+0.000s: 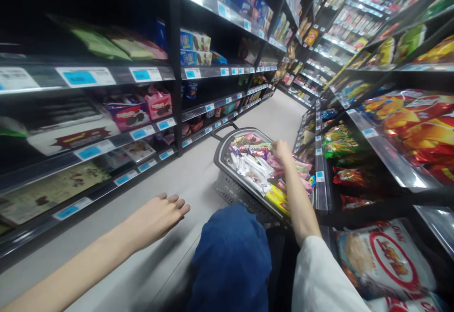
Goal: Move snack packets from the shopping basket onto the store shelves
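Observation:
My right hand [282, 150] reaches down into a grey shopping basket [222, 147] on the floor, its fingers curled among several wrapped snack packets [251, 163]; what they grip is hidden. My left hand [159, 215] hovers over the floor with the fingers held together and stretched out, holding nothing. My knee in blue denim [232, 255] shows below the basket.
A narrow shop aisle of pale floor [276, 108] runs ahead. Dark shelves with biscuit boxes [127, 113] stand on the left. Shelves of crisp bags [418, 123] stand close on the right. A large white and red bag [386, 257] lies low at the right.

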Motion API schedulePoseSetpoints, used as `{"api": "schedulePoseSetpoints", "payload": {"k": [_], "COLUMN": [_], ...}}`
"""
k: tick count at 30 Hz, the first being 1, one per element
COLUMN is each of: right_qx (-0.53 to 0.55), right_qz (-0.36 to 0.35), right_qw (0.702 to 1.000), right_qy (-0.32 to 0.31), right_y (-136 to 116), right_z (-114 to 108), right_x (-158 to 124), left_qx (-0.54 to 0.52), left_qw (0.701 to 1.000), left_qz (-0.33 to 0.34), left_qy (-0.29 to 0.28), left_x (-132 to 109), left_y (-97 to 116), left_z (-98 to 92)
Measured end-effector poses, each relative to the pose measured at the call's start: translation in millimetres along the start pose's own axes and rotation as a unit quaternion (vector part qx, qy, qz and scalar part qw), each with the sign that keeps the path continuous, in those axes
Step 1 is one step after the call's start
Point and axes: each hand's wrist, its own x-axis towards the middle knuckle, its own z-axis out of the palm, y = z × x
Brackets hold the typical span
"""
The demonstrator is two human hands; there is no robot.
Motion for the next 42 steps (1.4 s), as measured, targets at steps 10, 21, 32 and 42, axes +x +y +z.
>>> {"api": "schedulePoseSetpoints", "payload": {"k": [10,21,32,42], "right_qx": [0.004,0.15,0.579,0.79], "right_qz": [-0.019,-0.035,-0.191,-0.059], "right_qw": [0.998,0.934,0.767,0.603], "right_qy": [0.063,0.322,0.2,-0.093], "right_y": [-3.6,-58.7,-213.2,-290.6], "right_z": [-34.7,-99.9,-81.9,-14.5], "right_x": [4.2,-14.9,-58.9,-103.6], "left_qx": [-0.026,-0.024,0.036,0.215], "left_qw": [0.999,0.994,0.954,0.893], "left_qz": [-0.022,-0.074,-0.201,-0.287], "left_qy": [-0.007,-0.073,0.218,0.271], "left_x": [-1.3,4.0,17.0,-17.4], "left_y": [-3.8,-0.7,-41.9,-73.4], "left_z": [-13.7,-32.5,15.1,12.9]}}
